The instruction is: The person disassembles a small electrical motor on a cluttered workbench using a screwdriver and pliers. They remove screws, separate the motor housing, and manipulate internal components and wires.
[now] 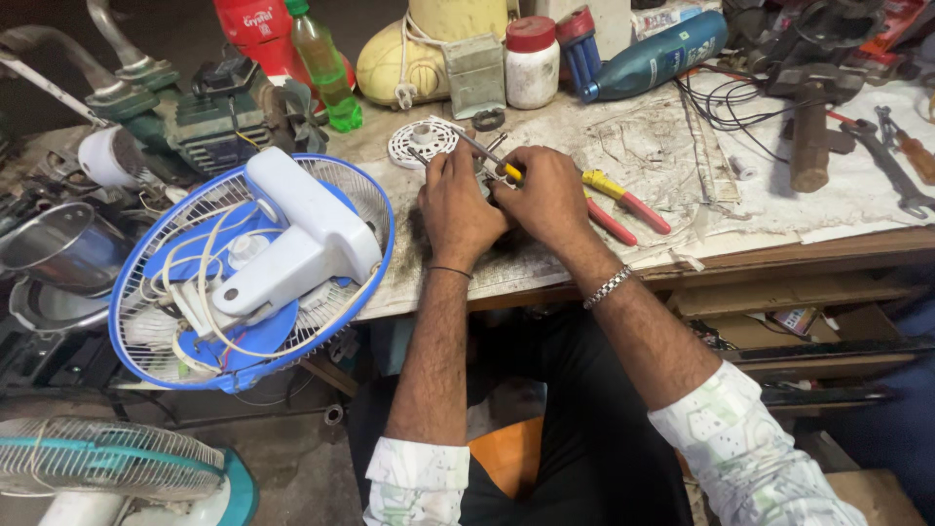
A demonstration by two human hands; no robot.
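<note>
Head view only: both hands sit close together at the front edge of the workbench (pixel 682 146). Left hand (pixel 456 206) is curled shut around a small dark part, mostly hidden under the palms, can't tell what it is. Right hand (pixel 550 200) is closed on a yellow-handled screwdriver (pixel 484 156) whose metal shaft points up-left over the left knuckles toward the white round vented cover (pixel 422 142) lying just beyond the hands. Red-and-yellow pliers (pixel 623 205) lie just right of the right hand, touching or nearly so. Blue-and-white fan (pixel 251 271) lies face-down on its grille, hanging off the left end of the bench, cord looped loose over it. Risks, as I judge them: the tool is held right over the fingers of the holding hand, so a slip drives it into the left hand; the part is held at the bench lip, so any loosened screw or the part itself drops into the lap or floor clutter; an elbow bump left could tip the overhanging fan off. Green bottle (pixel 326 68) and white jar (pixel 532 60) stand well back, low concern.
</note>
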